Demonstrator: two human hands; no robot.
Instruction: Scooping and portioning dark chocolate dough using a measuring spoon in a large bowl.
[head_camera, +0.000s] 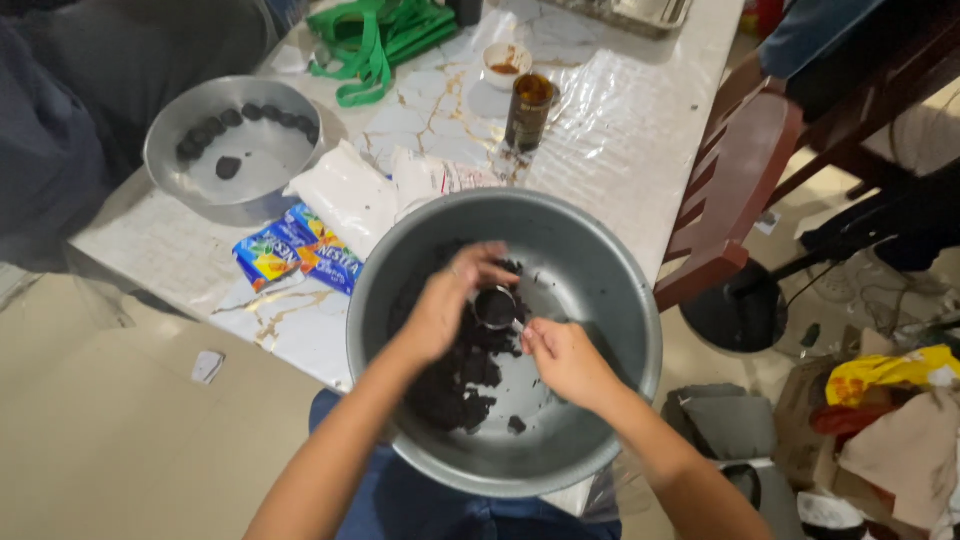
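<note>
I see a large round grey metal bowl at the near edge of the white marble-patterned table, holding a dark, crumbly, lumpy mixture heaped on its left side. My left hand curls closed around a small round metal measuring cup, held over the mixture. My right hand sits just beside the cup, fingers bent and pinched toward its rim; I cannot tell whether they grip anything. To the far left on the table stands a smaller round metal pan, with dark rolled balls lined along its far wall and one loose near the middle. Between the containers lie a soft white plastic bag and blue-and-yellow wrappers. Farther back stand a brown glass jar and a small white cup with brown contents.
</note>
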